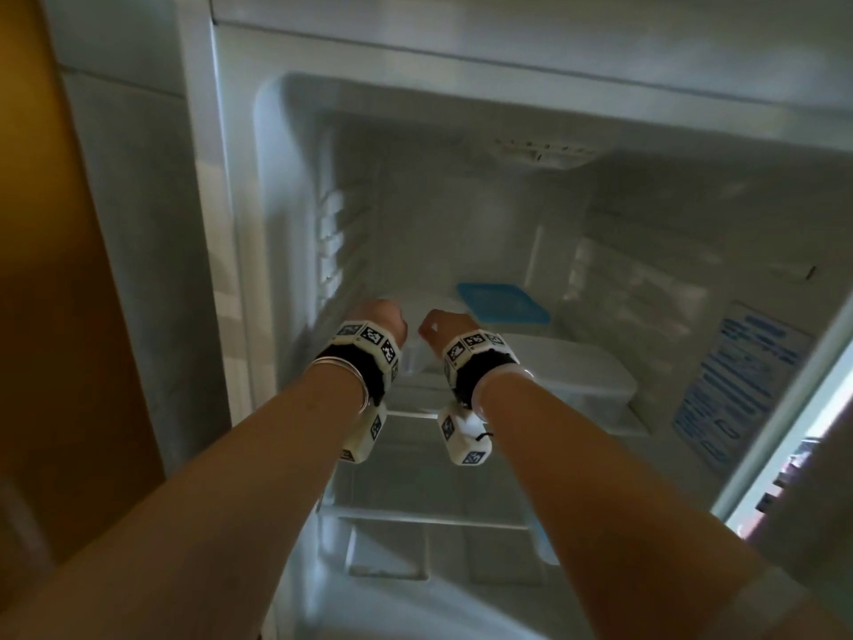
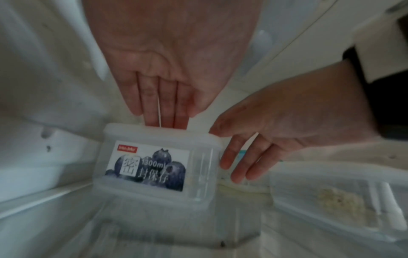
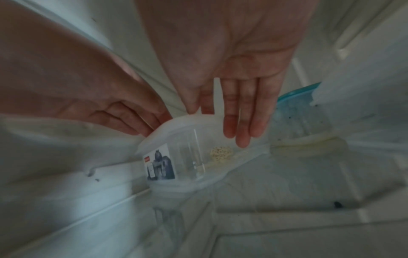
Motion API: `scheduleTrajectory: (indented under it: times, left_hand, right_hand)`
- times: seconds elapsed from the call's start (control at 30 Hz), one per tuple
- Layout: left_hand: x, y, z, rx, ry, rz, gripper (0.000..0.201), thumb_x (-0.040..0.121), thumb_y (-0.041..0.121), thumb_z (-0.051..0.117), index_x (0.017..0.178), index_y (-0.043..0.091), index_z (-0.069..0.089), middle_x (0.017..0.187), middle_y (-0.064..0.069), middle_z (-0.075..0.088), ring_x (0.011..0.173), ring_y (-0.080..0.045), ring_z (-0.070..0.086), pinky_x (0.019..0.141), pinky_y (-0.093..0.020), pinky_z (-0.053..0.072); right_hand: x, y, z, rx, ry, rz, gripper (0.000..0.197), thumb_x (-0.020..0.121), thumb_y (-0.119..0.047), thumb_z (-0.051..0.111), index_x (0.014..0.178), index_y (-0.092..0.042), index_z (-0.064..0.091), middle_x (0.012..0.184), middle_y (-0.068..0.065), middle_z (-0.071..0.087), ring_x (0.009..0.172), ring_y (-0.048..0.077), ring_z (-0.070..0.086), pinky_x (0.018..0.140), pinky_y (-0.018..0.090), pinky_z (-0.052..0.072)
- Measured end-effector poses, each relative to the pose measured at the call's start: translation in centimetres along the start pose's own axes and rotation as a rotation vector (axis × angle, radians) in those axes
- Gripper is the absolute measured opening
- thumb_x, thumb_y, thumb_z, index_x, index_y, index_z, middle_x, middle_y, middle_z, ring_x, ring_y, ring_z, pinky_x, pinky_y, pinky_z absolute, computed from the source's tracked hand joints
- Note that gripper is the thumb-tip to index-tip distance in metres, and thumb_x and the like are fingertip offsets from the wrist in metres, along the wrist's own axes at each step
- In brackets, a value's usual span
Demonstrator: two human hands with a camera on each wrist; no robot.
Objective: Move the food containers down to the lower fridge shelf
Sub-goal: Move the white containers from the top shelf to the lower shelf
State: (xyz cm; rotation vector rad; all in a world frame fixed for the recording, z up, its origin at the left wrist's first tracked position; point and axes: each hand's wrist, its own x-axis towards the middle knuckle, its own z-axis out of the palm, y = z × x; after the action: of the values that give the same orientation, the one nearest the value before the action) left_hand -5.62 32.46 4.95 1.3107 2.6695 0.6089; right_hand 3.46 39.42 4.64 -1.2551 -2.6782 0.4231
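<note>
A clear tub with a white lid and a blueberry label (image 2: 152, 165) stands at the left of the upper fridge shelf (image 2: 66, 209). It also shows in the right wrist view (image 3: 176, 153) and between my wrists in the head view (image 1: 414, 360). My left hand (image 2: 163, 113) (image 1: 381, 316) has straight fingers touching the lid's far edge. My right hand (image 2: 249, 153) (image 3: 238, 122) lies along the tub's right side, fingers straight and thumb on the lid corner. The glass lower shelf (image 1: 434, 515) is bare below.
A blue-lidded container (image 1: 503, 301) stands at the back of the upper shelf. A flat white-lidded container (image 1: 572, 367) with pale crumbs inside sits right of the tub. The fridge wall with a blue sticker (image 1: 738, 385) is on the right.
</note>
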Motion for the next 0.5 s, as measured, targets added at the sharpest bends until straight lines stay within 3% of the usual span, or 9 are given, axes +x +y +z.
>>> scheduleTrajectory:
  times: [0.07, 0.17, 0.3, 0.4, 0.5]
  left_hand:
    - [-0.1, 0.3, -0.5, -0.011, 0.028, 0.033, 0.032, 0.093, 0.021, 0.043, 0.104, 0.000, 0.065, 0.112, -0.018, 0.067, 0.102, -0.033, 0.064, 0.088, -0.034, 0.051]
    - [-0.2, 0.3, -0.9, -0.021, 0.018, 0.029, 0.033, 0.093, 0.024, 0.045, 0.106, 0.000, 0.064, 0.114, -0.018, 0.066, 0.104, -0.033, 0.062, 0.086, -0.034, 0.048]
    - [-0.1, -1.1, -0.8, 0.080, 0.038, -0.011, 0.032, 0.092, 0.018, 0.048, 0.117, 0.003, 0.061, 0.125, -0.016, 0.060, 0.115, -0.033, 0.058, 0.098, -0.037, 0.048]
    - [-0.2, -1.5, -0.5, 0.128, 0.030, -0.015, 0.033, 0.093, 0.015, 0.048, 0.120, 0.000, 0.060, 0.123, -0.015, 0.060, 0.116, -0.033, 0.057, 0.099, -0.037, 0.048]
    - [-0.7, -1.0, -0.4, 0.134, 0.043, -0.043, 0.036, 0.094, 0.017, 0.047, 0.125, 0.001, 0.058, 0.130, -0.018, 0.058, 0.121, -0.032, 0.055, 0.099, -0.037, 0.045]
  right_hand:
    - [0.1, -0.1, -0.3, 0.011, 0.025, 0.032, 0.036, 0.096, -0.027, 0.043, 0.127, -0.010, 0.053, 0.125, 0.015, 0.061, 0.109, 0.031, 0.062, 0.086, 0.031, 0.048]
    - [0.3, -0.1, -0.4, 0.086, 0.025, 0.073, 0.030, 0.092, -0.021, 0.052, 0.118, -0.008, 0.059, 0.118, 0.015, 0.066, 0.106, 0.030, 0.066, 0.092, 0.039, 0.053]
    - [0.6, 0.2, -0.5, 0.095, 0.027, 0.116, 0.026, 0.087, -0.026, 0.062, 0.103, -0.006, 0.066, 0.104, 0.014, 0.072, 0.096, 0.028, 0.069, 0.088, 0.037, 0.055]
    - [0.4, 0.4, -0.6, -0.007, 0.057, 0.117, 0.032, 0.088, -0.030, 0.060, 0.110, -0.006, 0.064, 0.116, 0.012, 0.067, 0.107, 0.029, 0.064, 0.083, 0.029, 0.048]
    - [0.2, 0.8, -0.3, -0.008, 0.054, 0.127, 0.042, 0.092, -0.032, 0.053, 0.126, -0.008, 0.055, 0.135, 0.010, 0.054, 0.123, 0.029, 0.053, 0.095, 0.031, 0.044]
